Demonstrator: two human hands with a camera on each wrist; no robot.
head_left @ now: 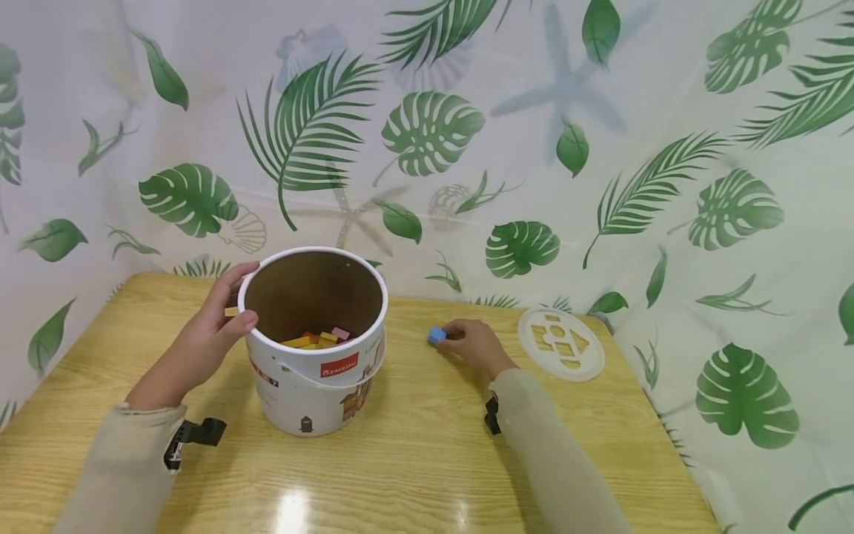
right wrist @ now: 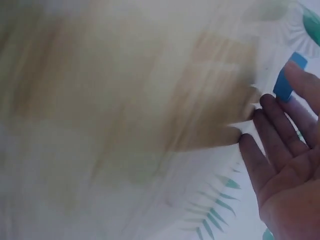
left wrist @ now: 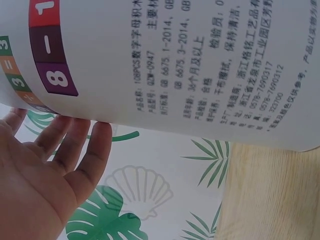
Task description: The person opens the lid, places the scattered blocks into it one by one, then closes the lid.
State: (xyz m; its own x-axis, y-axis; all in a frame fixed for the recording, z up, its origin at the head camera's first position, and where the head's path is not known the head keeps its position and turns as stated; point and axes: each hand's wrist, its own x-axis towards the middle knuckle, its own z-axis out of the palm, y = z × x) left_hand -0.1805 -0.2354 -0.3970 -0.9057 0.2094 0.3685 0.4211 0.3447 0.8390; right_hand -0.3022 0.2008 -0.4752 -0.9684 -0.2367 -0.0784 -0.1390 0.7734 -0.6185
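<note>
A white bucket (head_left: 307, 393) with printed pictures and a red label stands on the wooden table (head_left: 427, 460). Several coloured blocks (head_left: 313, 340) lie inside at its bottom. My left hand (head_left: 216, 319) is at the bucket's left side, thumb and forefinger spread along the rim. In the left wrist view, fingertips (left wrist: 102, 131) touch the printed wall. To the right of the bucket, my right hand (head_left: 475, 345) pinches a small blue block (head_left: 437, 336) low over the table. The right wrist view shows this block (right wrist: 290, 77) against the thumb, the other fingers loosely extended.
A round white board (head_left: 530, 337) with cut-out shapes lies to the right of my right hand. The bucket's thin handle (head_left: 382, 363) hangs down its right side. A leaf-patterned cloth (head_left: 454, 200) rises behind the table.
</note>
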